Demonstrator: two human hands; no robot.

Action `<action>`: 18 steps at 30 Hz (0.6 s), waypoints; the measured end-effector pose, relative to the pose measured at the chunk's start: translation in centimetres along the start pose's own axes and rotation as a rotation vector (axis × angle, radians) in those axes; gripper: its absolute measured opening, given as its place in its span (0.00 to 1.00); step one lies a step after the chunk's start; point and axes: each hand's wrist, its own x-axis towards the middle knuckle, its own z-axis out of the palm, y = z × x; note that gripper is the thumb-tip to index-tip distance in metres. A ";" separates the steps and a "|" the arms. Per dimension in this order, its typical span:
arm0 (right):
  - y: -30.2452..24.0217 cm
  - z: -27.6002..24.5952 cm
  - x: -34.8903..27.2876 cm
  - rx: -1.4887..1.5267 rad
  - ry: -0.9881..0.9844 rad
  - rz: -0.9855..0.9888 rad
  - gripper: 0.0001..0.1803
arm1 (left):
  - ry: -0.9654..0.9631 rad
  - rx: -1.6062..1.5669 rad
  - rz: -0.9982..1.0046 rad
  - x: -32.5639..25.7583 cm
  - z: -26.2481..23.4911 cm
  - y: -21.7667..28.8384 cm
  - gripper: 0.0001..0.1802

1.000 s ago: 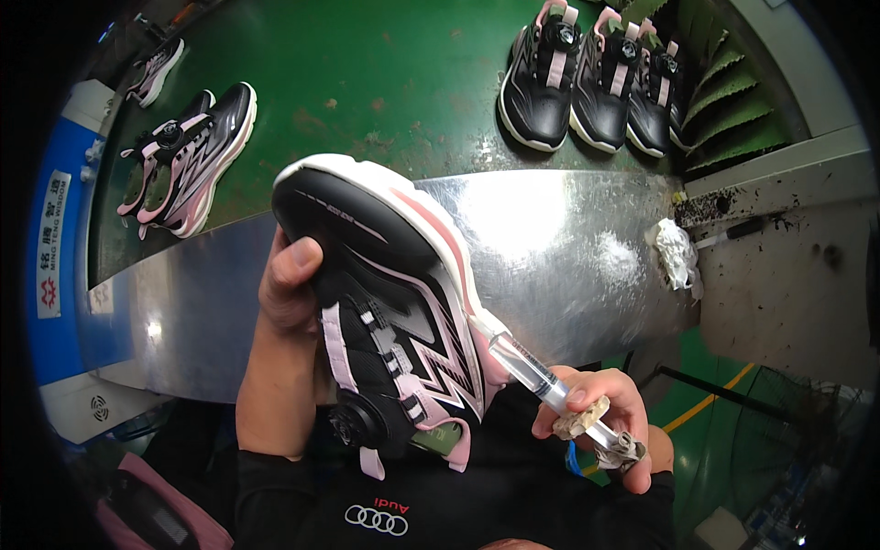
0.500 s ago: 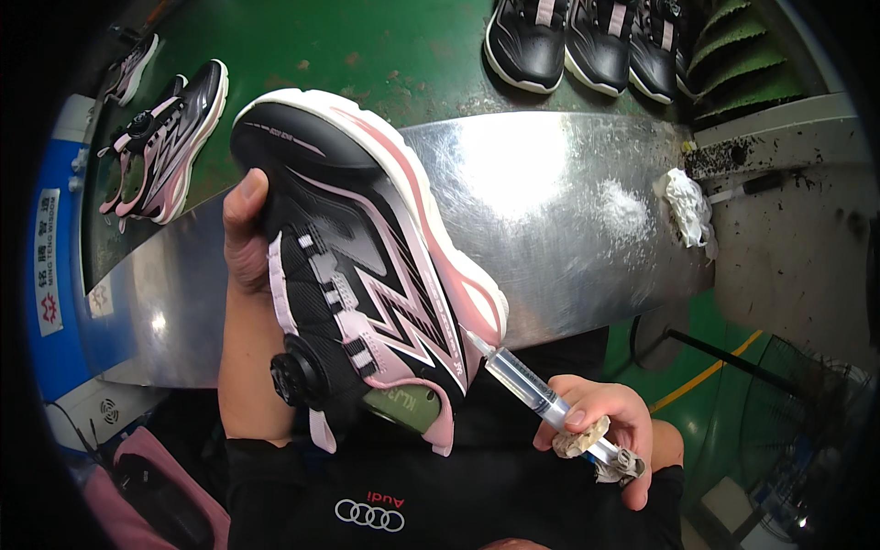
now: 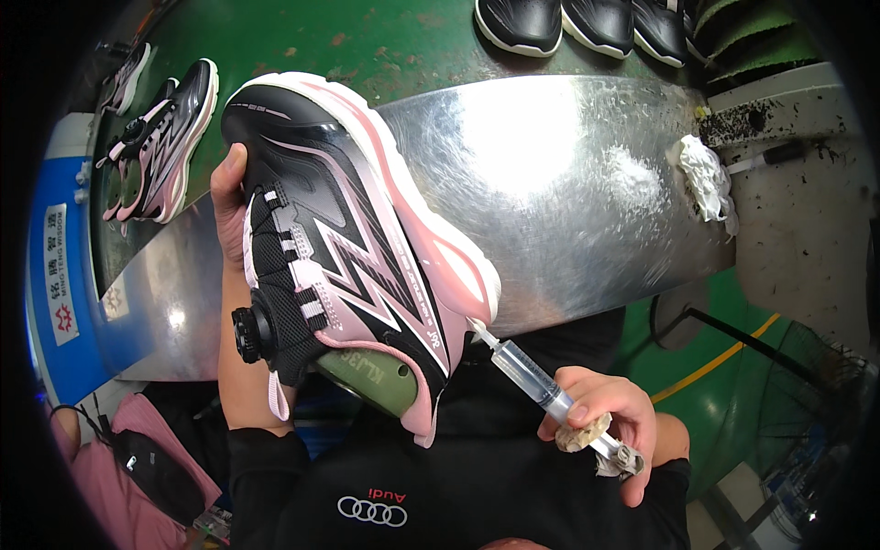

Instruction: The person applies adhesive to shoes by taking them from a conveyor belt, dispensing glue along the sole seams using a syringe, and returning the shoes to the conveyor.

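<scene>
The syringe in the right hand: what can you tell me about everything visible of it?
The syringe has a clear, plastic-looking barrel with dark markings, a narrow whitish tip and a plunger partly drawn out. A crumpled cream-coloured wrapping sits near the barrel's back end, a grey one at the plunger's end. It slants, tip up and leftward, in the fingers of the right hand. Its tip meets the heel of the sneaker in view; actual contact is unclear.

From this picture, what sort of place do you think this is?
Probably a shoe factory workstation: the left hand holds a black-and-pink sneaker, the right hand holds a syringe near its heel, and similar sneakers stand on a green surface beyond a metal worktop.
</scene>
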 end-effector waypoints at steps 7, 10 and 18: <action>1.1 -0.5 -0.3 0.003 -0.013 -0.024 0.48 | 0.016 0.079 0.027 0.2 -1.0 0.3 0.22; 1.3 -0.7 -0.6 0.021 -0.011 -0.027 0.49 | 0.103 0.135 0.062 0.0 -1.5 1.2 0.26; 2.5 -1.1 -0.6 0.134 0.043 0.013 0.49 | 0.274 0.467 0.005 -3.3 -2.7 3.7 0.21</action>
